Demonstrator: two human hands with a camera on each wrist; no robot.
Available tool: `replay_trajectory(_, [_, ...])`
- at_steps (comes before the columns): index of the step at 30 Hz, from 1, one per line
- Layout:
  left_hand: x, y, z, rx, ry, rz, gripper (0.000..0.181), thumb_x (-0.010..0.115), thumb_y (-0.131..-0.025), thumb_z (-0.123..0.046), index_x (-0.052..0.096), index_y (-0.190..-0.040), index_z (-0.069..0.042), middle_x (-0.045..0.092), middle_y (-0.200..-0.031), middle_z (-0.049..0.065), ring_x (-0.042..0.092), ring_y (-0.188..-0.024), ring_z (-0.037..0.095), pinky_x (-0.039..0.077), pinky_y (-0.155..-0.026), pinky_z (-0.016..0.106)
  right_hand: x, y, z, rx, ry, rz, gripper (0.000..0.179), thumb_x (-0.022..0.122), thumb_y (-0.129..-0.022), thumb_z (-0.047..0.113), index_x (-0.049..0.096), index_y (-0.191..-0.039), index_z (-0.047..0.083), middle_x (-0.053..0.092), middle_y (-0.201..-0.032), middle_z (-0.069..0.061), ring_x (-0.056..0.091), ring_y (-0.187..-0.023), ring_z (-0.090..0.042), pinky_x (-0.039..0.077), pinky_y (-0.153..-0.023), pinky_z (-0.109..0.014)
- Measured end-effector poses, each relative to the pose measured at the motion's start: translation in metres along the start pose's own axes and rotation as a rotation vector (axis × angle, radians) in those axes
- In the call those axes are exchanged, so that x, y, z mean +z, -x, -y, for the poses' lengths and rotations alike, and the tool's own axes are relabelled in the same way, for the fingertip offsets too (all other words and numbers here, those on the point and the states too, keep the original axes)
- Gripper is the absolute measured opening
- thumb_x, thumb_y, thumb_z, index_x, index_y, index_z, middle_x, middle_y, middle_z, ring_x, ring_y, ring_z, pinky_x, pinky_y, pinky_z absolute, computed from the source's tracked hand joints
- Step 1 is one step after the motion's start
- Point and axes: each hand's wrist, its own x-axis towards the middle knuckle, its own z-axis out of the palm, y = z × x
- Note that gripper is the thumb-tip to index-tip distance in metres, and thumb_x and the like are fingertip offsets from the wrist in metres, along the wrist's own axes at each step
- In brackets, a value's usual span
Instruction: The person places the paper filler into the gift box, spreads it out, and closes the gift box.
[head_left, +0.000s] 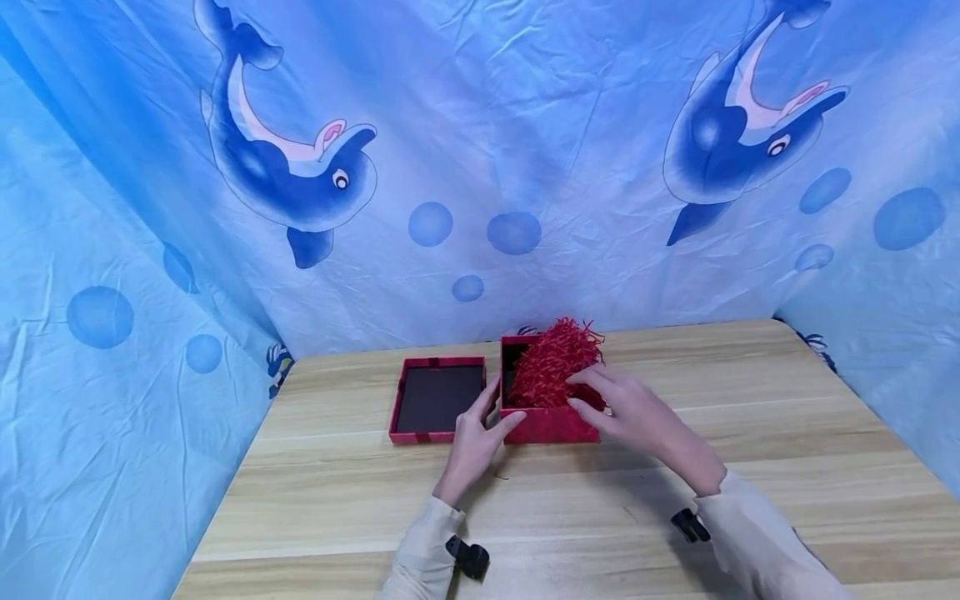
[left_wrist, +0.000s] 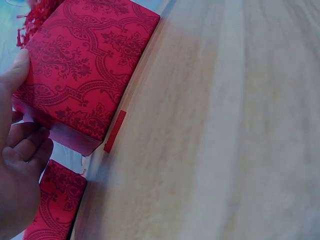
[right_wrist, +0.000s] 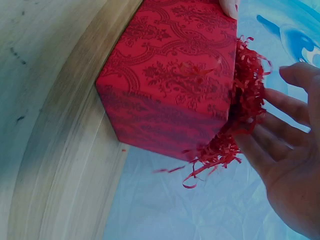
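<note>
A red patterned gift box (head_left: 551,427) stands open-topped near the back of the wooden table. Red shredded paper (head_left: 555,367) heaps out of it, piled above the rim on the right, while part of the dark inside shows at the left. My left hand (head_left: 472,446) steadies the box at its front left corner, with the thumb on the front face (left_wrist: 85,65) and the other fingers round the side. At the right, my right hand (head_left: 637,412) touches the shreds (right_wrist: 248,85) with extended fingers, the thumb standing apart from them. Some fingertips are hidden in the paper.
A shallow red lid (head_left: 438,400) with a black inside lies left of the box, close to my left hand. A thin paper scrap lies on the table (head_left: 337,500) in front. A blue dolphin-printed cloth (head_left: 480,167) hangs behind the table and at both sides.
</note>
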Motion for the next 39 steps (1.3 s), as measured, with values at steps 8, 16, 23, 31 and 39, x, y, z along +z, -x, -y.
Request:
replay_trajectory(8, [0.001, 0.000, 0.002, 0.011, 0.034, -0.001, 0.071, 0.077, -0.096, -0.019, 0.043, -0.159, -0.011, 0.042, -0.159, 0.012, 0.046, -0.140, 0.036, 0.044, -0.109, 0.049, 0.012, -0.020, 0.000, 0.099, -0.037, 0.206, 0.023, 0.065, -0.103, 0.015, 0.072, -0.120, 0.002, 0.072, -0.115, -0.009, 0.069, -0.106, -0.027, 0.058, -0.091, -0.046])
replay_trajectory(16, [0.002, -0.002, -0.003, 0.028, 0.082, -0.004, 0.071, 0.077, -0.095, -0.012, 0.043, -0.158, -0.006, 0.043, -0.158, 0.016, 0.046, -0.140, 0.038, 0.044, -0.109, 0.051, 0.025, -0.038, -0.008, 0.141, -0.095, 0.333, 0.019, 0.056, -0.107, 0.011, 0.073, -0.110, 0.002, 0.069, -0.091, 0.000, 0.066, -0.081, -0.013, 0.058, -0.080, -0.037])
replay_trajectory(23, [0.001, -0.002, 0.005, 0.043, 0.072, 0.005, 0.073, 0.078, -0.096, -0.021, 0.043, -0.158, -0.008, 0.044, -0.159, 0.009, 0.045, -0.141, 0.032, 0.045, -0.109, 0.042, 0.033, -0.052, -0.010, 0.229, -0.135, 0.483, 0.030, 0.052, -0.109, 0.013, 0.065, -0.082, 0.010, 0.047, -0.065, 0.007, 0.041, -0.057, -0.005, 0.049, -0.068, -0.031])
replay_trajectory(31, [0.001, -0.002, 0.005, 0.025, 0.051, 0.008, 0.073, 0.077, -0.096, -0.023, 0.042, -0.159, -0.010, 0.043, -0.159, 0.011, 0.045, -0.141, 0.034, 0.044, -0.110, 0.046, 0.008, -0.047, -0.009, 0.255, -0.218, 0.484, 0.024, 0.048, -0.111, 0.014, 0.070, -0.104, 0.004, 0.049, -0.067, 0.005, 0.042, -0.057, -0.007, 0.049, -0.074, -0.036])
replay_trajectory(39, [0.000, -0.001, 0.002, 0.019, 0.065, 0.007, 0.072, 0.077, -0.096, -0.018, 0.042, -0.159, -0.011, 0.042, -0.160, 0.011, 0.044, -0.142, 0.034, 0.044, -0.110, 0.048, -0.024, -0.032, -0.002, 0.254, -0.230, 0.334, 0.030, 0.054, -0.110, 0.019, 0.070, -0.126, 0.000, 0.071, -0.100, -0.002, 0.059, -0.082, -0.010, 0.055, -0.083, -0.043])
